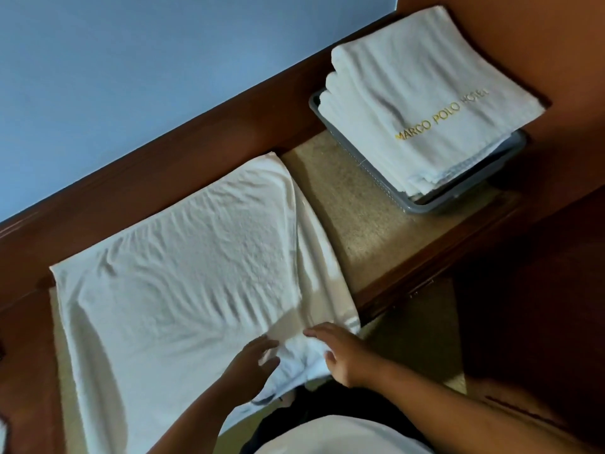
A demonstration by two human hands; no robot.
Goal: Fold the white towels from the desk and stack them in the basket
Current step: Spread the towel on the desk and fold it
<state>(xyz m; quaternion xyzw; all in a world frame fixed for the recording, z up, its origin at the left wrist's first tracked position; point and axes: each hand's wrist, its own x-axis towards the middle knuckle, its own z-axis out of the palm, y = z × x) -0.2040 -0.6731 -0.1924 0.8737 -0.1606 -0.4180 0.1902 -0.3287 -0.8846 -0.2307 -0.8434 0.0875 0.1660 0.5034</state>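
A large white towel (183, 280) lies spread over the desk (357, 217), its near edge hanging off the front. At that near right corner, my left hand (252, 368) and my right hand (343, 355) both rest on the bunched cloth, fingers slightly spread and blurred. Whether either hand pinches the fabric I cannot tell. A grey basket (458, 201) stands at the desk's right end. It holds a stack of folded white towels (422, 103), the top one with gold lettering.
A dark wooden rail (183, 152) runs along the back of the desk under a blue wall. A brown wooden panel (556, 44) rises at the right. The beige desk top shows between towel and basket.
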